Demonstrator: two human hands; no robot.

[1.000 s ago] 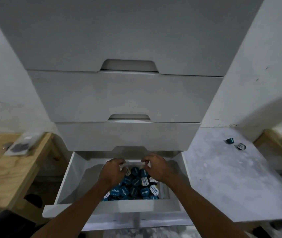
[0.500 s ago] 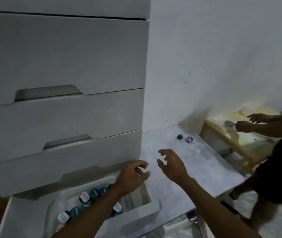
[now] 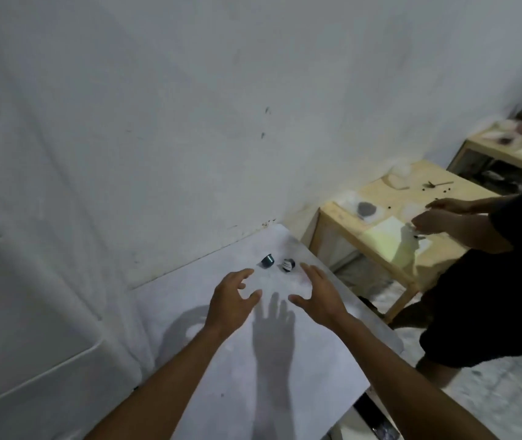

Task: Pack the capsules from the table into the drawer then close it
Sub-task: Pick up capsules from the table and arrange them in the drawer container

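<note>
I see 2 capsules near the far corner of my pale grey desk [image 3: 221, 360]: a dark teal capsule [image 3: 267, 261] on its side, and just beside it a dark capsule [image 3: 288, 265] tipped, showing its white lid.

I see a pale grey, faintly mottled bench [image 3: 285, 360], a dark teal capsule [image 3: 267, 261], a black capsule with a white label [image 3: 287, 265], and a light wooden table [image 3: 389, 249].
</note>
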